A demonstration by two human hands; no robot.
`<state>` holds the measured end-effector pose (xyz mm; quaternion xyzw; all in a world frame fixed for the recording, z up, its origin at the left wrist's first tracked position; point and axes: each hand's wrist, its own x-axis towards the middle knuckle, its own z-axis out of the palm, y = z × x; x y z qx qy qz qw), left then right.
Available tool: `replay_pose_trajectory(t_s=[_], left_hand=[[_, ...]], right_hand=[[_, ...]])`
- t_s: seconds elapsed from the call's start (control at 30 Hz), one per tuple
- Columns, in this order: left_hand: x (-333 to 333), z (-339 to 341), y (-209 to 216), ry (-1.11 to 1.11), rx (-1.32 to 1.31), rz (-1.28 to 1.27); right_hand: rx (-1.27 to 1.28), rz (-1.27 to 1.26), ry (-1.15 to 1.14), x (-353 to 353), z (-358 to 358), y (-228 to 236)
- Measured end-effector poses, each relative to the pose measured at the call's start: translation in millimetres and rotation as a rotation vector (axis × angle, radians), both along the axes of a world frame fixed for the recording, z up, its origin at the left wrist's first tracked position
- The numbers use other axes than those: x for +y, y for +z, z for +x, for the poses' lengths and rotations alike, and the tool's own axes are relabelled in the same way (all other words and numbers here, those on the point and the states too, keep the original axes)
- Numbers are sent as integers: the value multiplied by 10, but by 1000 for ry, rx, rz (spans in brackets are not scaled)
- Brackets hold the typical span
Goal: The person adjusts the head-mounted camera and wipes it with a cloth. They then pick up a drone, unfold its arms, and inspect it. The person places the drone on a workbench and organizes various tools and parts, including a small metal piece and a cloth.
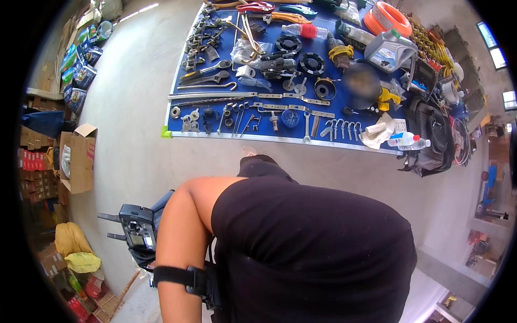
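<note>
Standing near the blue table (258, 135), the person (312, 242) shows neither hand, leaving step and finger state untellable; taking any tool, like the adjustable wrench (196, 82), would likely call for a reach.

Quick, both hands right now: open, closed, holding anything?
Left hand: cannot be told, out of view; a bare arm with a black strap runs off the lower edge.
Right hand: cannot be told, out of view.

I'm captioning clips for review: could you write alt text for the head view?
A black-clad person leans near a blue-topped table crowded with metal tools, neither hand clearly visible. One bent, bare arm wears a black strap, beside a boxy, two-pronged black device. A grey jug and orange coil sit toward the table's far right.
</note>
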<state>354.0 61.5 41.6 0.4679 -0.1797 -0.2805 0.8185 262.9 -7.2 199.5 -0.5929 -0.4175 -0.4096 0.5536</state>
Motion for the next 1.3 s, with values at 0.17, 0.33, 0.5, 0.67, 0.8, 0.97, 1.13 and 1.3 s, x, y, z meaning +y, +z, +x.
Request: replay_pose_trajectory(t_s=[0.17,0.33,0.5,0.67,0.8,0.97,1.13,1.3], left_hand=[[-127,39,-74,-83,21,5],[-164,126,-162,-97,35,40],[-179,231,-223,-90,49,75],[-204,333,-267,-87,58,112],[-199,398,-298,-76,60,139],[-264,456,-322,-86,63,162],[-286,526,-337,-77,62,184],[-269,579,-373,-61,71,204]], right_hand=[[32,-27,38,19,11,26],[50,-29,75,-32,45,10],[70,-19,98,-98,63,-10],[84,-12,108,-185,83,-8],[86,-7,122,-249,116,-3],[76,-3,111,-365,144,37],[78,-1,122,-451,173,48],[83,13,135,-508,191,32]])
